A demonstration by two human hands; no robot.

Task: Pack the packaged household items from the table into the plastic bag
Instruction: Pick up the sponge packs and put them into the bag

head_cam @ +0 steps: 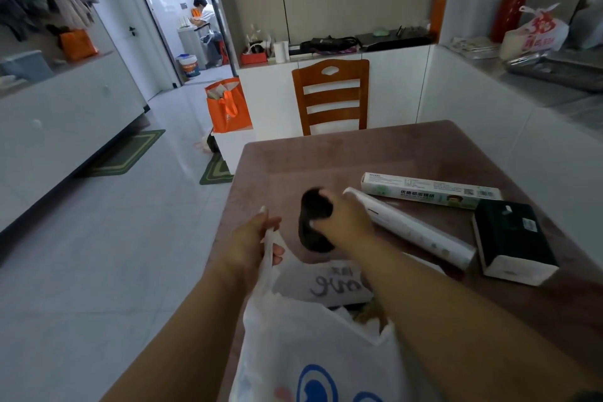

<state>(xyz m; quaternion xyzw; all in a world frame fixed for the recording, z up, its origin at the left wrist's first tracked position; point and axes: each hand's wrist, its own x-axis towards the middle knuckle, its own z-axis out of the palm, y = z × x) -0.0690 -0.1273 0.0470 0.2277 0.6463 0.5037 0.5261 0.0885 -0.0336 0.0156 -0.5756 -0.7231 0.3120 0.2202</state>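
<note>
The brown bench (408,147) carries a long green-white box (430,191) at 2 o'clock, a white roll (421,232) beside it, and a dark boxed pack (512,235) at 3 o'clock.

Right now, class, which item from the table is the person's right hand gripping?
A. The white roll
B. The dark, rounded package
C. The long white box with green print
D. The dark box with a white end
B: the right hand curls over the dark rounded package above the table, while the left hand holds the plastic bag by its handle.
</note>
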